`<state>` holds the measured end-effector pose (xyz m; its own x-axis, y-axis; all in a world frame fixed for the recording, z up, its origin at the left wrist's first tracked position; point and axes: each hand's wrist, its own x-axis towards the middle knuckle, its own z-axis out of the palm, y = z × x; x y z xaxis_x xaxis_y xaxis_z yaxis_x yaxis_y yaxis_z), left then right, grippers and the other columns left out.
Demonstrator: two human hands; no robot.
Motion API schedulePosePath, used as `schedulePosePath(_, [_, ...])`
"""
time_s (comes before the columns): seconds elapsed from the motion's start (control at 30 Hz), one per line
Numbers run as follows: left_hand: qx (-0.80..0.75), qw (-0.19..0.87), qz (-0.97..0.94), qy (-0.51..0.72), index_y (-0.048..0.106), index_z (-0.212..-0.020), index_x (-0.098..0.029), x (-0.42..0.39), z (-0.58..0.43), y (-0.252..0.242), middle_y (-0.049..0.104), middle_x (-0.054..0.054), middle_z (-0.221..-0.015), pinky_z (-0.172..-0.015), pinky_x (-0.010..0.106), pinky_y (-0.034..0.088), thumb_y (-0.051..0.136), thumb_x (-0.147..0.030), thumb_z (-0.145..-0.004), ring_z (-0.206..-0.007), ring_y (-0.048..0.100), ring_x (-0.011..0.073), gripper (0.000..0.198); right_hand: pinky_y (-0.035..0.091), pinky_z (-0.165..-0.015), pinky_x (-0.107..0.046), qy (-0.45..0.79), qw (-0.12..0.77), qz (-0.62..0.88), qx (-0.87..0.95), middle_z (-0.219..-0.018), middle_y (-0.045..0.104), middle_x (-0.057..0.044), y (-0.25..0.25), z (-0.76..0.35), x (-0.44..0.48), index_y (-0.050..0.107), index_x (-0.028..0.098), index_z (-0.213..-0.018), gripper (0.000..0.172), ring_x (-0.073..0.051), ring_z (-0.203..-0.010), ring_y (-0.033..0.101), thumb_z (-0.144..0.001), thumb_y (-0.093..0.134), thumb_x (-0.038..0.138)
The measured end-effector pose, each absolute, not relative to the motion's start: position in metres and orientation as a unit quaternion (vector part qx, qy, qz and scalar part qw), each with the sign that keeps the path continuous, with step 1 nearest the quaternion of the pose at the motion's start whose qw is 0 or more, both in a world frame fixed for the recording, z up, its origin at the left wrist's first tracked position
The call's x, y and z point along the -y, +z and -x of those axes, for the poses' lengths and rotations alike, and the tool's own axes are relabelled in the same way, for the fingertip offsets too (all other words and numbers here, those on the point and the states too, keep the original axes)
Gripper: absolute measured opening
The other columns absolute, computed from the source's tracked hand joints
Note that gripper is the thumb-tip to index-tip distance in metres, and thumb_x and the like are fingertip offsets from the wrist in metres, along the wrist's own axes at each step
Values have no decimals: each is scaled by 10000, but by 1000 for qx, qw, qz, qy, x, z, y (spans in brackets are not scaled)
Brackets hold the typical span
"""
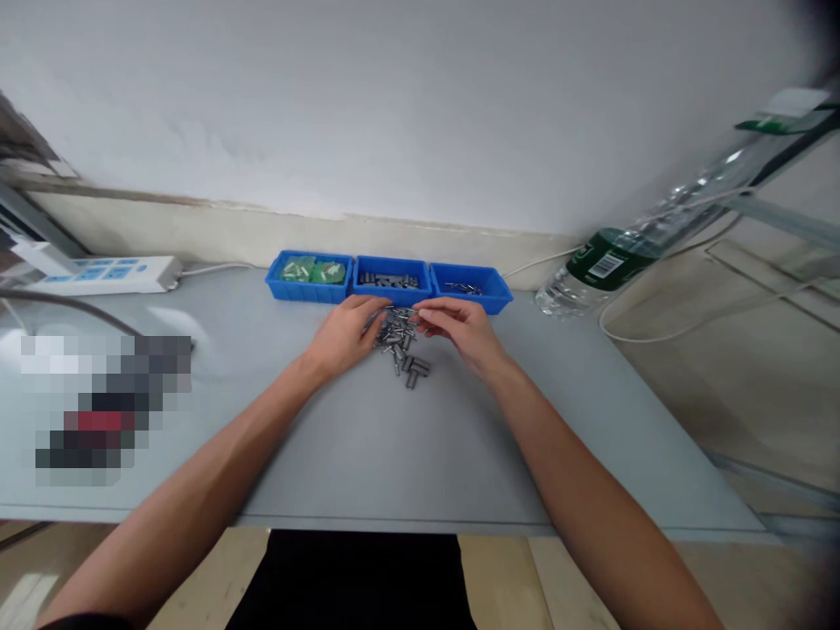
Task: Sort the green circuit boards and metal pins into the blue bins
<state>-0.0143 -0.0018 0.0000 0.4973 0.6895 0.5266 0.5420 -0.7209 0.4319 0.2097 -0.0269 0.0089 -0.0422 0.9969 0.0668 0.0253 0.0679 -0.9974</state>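
Metal parts pile (pixel 399 341) between hands; right grip (pixel 459 326) possibly pinching one.

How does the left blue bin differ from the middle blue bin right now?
The left blue bin holds green pieces with pale parts; the middle blue bin holds small dark grey metal parts. The left blue bin stands clear of the hands; the middle blue bin sits just behind the fingertips. Both are blue, shallow, side by side.

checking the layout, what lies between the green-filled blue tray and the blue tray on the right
A third blue tray holding small dark metal parts sits between them, seen in the head view.
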Motion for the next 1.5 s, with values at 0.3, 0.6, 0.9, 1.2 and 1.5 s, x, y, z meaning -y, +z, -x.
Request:
schedulePosePath(0.3, [-382, 55, -911, 145, 640, -1367, -176, -4, 21, -10, 640, 126, -1442, -1154, 478, 487, 503, 47, -778, -1383, 562, 296, 645, 619, -915, -421, 430, 596, 509, 448, -1469, 617, -68, 5, -223, 17, 699, 318, -1290, 549, -287, -1183, 700, -747, 783, 334])
schedulePosePath(0.6, [-410, 57, -889, 196, 756, -866, -204, -8, 25, -12, 778, 93, -956, -917, 374, 587, 518, -47, -869, -1002, 724, 255, 285, 622, -859, -384, 452, 573, 508, 457, -1349, 693, -64, 3, -223, 18, 719, 289, -1195, 448, -241, -1010, 754, -760, 791, 370])
schedulePosePath(0.9, [-412, 62, -879, 230, 778, -1114, -149, -12, 27, -17, 768, 130, -1086, -908, 443, 586, 469, -14, -854, -981, 700, 291, 426, 595, -782, -335, 464, 568, 505, 454, -1286, 721, -47, 5, -218, 21, 751, 281, -1076, 341, -188, -889, 750, -746, 801, 352])
schedulePosePath(1.2, [-347, 129, -846, 383, 786, -1051, -181, -3, 18, 1, 774, 80, -1047, -864, 360, 597, 535, -57, -894, -944, 706, 219, 320, 572, -746, -333, 472, 545, 504, 476, -1111, 781, -55, 8, -213, 24, 776, 252, -1008, 282, -189, -832, 740, -756, 799, 376])
schedulePosePath(1.5, [-336, 297, -750, 486, 788, -895, -171, 12, 6, 14, 790, 64, -908, -802, 307, 643, 723, -239, -870, -826, 750, 185, 98, 571, -785, -354, 491, 469, 466, 567, -1031, 800, -64, 6, -210, 27, 786, 257, -1044, 344, -221, -906, 748, -751, 846, 427])
